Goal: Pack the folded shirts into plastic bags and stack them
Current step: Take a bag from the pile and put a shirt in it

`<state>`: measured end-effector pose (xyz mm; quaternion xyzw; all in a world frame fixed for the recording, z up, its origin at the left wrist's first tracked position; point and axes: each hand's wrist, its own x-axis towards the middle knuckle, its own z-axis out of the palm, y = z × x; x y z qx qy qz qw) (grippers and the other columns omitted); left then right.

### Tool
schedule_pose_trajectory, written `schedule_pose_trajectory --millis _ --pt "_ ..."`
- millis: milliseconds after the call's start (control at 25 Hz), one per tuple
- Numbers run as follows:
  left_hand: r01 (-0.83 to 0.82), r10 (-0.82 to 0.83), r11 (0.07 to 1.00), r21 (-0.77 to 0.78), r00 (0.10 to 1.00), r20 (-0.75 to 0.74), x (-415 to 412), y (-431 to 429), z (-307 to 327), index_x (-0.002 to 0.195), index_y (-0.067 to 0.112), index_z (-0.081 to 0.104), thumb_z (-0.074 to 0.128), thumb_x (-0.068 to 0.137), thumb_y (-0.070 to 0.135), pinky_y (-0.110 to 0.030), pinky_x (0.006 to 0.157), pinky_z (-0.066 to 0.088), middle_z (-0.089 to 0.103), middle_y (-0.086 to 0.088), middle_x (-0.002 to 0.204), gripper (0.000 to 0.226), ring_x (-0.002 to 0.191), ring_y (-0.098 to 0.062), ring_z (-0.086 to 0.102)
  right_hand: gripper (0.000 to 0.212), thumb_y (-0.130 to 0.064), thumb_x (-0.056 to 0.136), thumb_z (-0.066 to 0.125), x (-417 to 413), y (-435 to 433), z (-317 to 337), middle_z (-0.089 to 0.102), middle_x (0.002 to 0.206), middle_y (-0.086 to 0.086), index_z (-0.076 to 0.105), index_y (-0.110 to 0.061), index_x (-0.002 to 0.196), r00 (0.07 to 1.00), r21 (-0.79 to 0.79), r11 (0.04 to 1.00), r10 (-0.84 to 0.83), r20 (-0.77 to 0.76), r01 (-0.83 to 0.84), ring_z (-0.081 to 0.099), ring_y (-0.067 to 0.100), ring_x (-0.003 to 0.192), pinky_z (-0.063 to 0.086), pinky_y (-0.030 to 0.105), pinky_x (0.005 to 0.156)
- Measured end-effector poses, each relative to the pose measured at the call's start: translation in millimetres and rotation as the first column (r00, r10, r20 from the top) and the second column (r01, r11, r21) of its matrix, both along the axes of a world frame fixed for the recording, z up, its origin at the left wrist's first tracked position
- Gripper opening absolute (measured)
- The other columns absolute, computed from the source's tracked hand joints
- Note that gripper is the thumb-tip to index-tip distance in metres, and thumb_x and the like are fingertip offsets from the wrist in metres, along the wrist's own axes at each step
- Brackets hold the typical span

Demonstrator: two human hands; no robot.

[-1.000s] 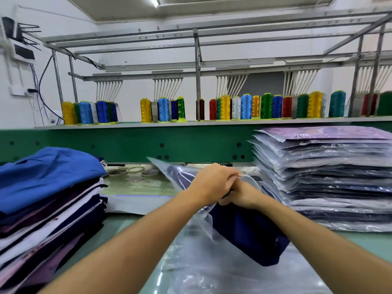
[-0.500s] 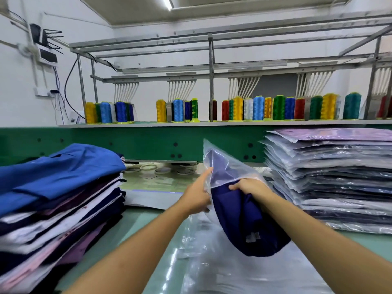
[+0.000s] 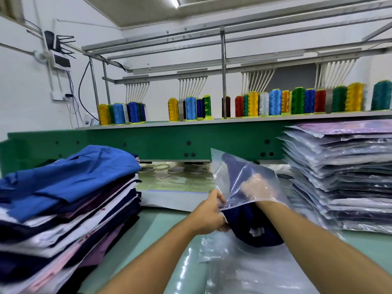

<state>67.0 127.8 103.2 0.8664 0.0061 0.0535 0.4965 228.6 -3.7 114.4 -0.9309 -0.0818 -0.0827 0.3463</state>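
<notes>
Above the tabletop (image 3: pixel 161 225) the left hand (image 3: pixel 210 213) pinches the mouth of the plastic bag (image 3: pixel 237 172), the right hand (image 3: pixel 257 187) is inside it with the half-entered navy shirt (image 3: pixel 254 232), its grip unclear through the film; I think it is better to hold the mouth wide and push the shirt in flat.

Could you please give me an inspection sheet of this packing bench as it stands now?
Surface: pale green table, partly under loose empty bags.
Job's things: navy shirt half inside plastic bag; folded shirts stacked left; bagged shirts stacked right.
Clutter: pale rings beneath the green embroidery machine.
Hands: left hand pinches the bag's mouth; right hand inside the bag, grip unclear.
Cables: black cables on the left wall.
Surroundings: thread cones on the machine's shelf.
</notes>
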Motion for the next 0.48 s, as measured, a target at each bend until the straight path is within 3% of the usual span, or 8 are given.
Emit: schedule_pose_trajectory --millis 120,200,280,360,480 --pt "-0.027 0.026 1.0 -0.005 0.997 -0.071 5.1 8.3 -13.8 0.108 0.014 0.034 0.059 0.082 -0.013 -0.053 0.081 0.059 0.068 -0.031 0.092 0.045 0.074 -0.035 0.068 0.032 -0.033 0.091 0.052 5.4 9.5 -16.3 0.066 0.111 0.013 0.062 -0.012 0.113 0.996 -0.11 0.993 -0.031 0.08 0.039 0.064 0.031 0.105 0.051 0.046 0.087" --pt "-0.036 0.035 0.999 0.0 0.993 -0.116 8.3 13.6 -21.9 0.107 0.014 0.033 0.058 0.082 -0.012 -0.053 0.08 0.06 0.067 -0.031 0.09 0.044 0.072 -0.035 0.069 0.041 -0.042 0.092 0.053 12.0 12.1 -21.6 0.066 0.117 0.011 0.063 -0.014 0.12 1.0 -0.172 0.985 0.017 0.015 -0.015 0.063 0.029 0.11 0.049 0.045 0.096" --pt "-0.044 0.045 0.999 0.011 0.988 -0.146 11.6 18.7 -26.9 0.104 0.015 0.032 0.056 0.082 -0.012 -0.051 0.077 0.06 0.063 -0.028 0.092 0.043 0.065 -0.032 0.067 0.068 -0.069 0.087 0.048 19.0 9.2 -22.9 0.061 0.135 0.012 0.061 -0.021 0.133 0.992 -0.244 0.963 0.095 -0.079 -0.112 0.057 0.03 0.124 0.042 0.046 0.108" --pt "-0.047 0.056 0.997 0.055 0.983 -0.174 13.5 24.6 -33.2 0.101 0.018 0.031 0.06 0.079 -0.011 -0.05 0.074 0.059 0.055 -0.021 0.093 0.046 0.059 -0.027 0.06 0.095 -0.092 0.075 0.031 16.7 2.8 -25.9 0.04 0.157 0.015 0.051 -0.031 0.145 0.986 -0.356 0.922 0.118 -0.115 -0.152 0.039 0.037 0.142 0.031 0.053 0.117" --pt "-0.026 0.061 0.986 0.166 0.976 -0.209 11.7 32.2 -42.8 0.098 0.021 0.031 0.073 0.073 0.0 -0.042 0.064 0.055 0.051 -0.012 0.094 0.053 0.063 -0.023 0.054 0.102 -0.097 0.075 0.01 10.3 -11.9 -43.6 0.003 0.167 0.022 0.025 -0.038 0.157 0.989 -0.465 0.874 0.096 -0.11 -0.137 0.007 0.044 0.153 0.007 0.061 0.12"
